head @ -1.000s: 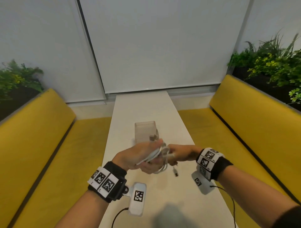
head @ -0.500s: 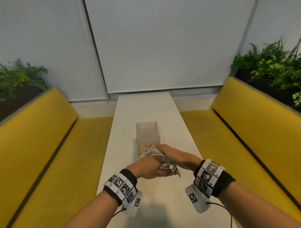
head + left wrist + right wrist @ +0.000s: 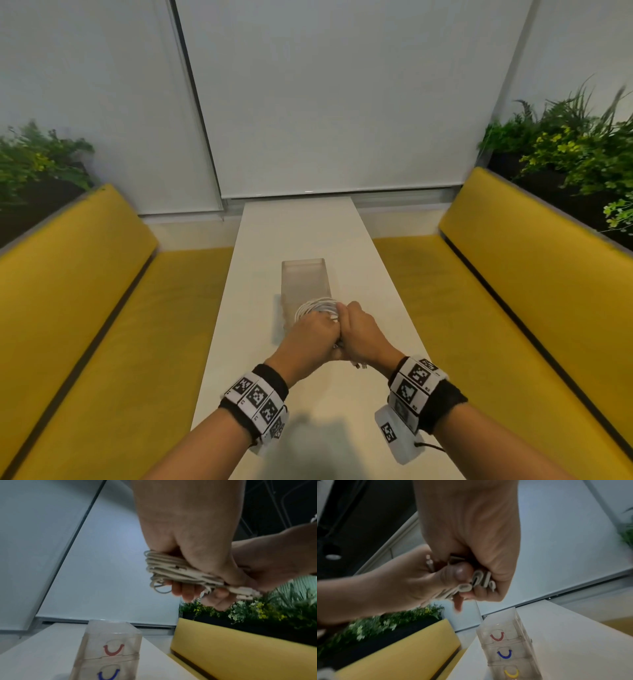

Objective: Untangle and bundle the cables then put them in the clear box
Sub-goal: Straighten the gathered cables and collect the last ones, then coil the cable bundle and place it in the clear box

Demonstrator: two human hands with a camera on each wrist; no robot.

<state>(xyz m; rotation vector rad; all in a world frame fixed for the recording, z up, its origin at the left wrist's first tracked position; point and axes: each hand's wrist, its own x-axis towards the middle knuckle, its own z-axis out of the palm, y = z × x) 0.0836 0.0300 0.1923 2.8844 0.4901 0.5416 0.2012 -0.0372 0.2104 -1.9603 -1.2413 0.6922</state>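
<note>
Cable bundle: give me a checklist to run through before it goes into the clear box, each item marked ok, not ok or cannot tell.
1. White cable bundle coiled into loops: ok.
2. Left hand grips the coil: ok, fingers wrap it in the left wrist view.
3. Right hand grips the connector ends: ok.
4. Bundle tied or secured: cannot tell, no tie shows.
5. Loose ends tucked in: not ok, one connector hangs below the hands.
6. Clear box standing on the white table, apart from the bundle: ok. Whether it is open to take the bundle: cannot tell.
</note>
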